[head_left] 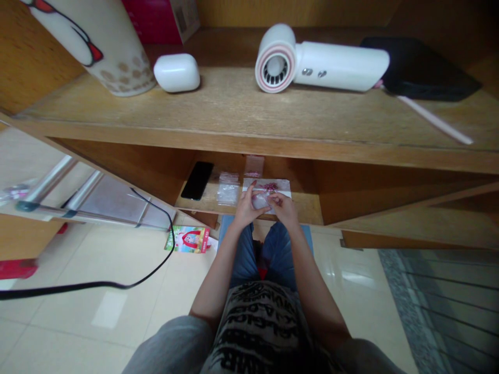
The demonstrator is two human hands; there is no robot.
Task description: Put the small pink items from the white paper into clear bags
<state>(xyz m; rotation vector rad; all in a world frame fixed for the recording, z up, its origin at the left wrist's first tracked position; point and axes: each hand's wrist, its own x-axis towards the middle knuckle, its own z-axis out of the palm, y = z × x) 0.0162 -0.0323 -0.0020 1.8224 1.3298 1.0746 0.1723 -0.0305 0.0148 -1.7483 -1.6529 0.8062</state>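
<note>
On the lower shelf, my left hand (245, 209) pinches a small clear plastic bag (261, 201) between thumb and fingers. My right hand (284, 209) meets it from the other side, its fingertips closed together at the bag's edge. Whatever those fingertips hold is too small to make out. Beneath both hands lies a white sheet of paper (286, 185). A little heap of pink-red pieces (270, 186) rests on the paper, just beyond my fingers. To the left is a stack of clear plastic bags (228, 189). Behind the paper lies another clear bag (254, 165) with pink bits in it.
A black phone (197, 180) lies left on the lower shelf. The upper shelf (218, 114) overhangs it, carrying a patterned cup (105, 47), white earbud case (176, 72), white handheld fan (319, 65) and black pouch (421, 70). A black cable (156, 267) hangs at left; a colourful packet (189, 239) lies below.
</note>
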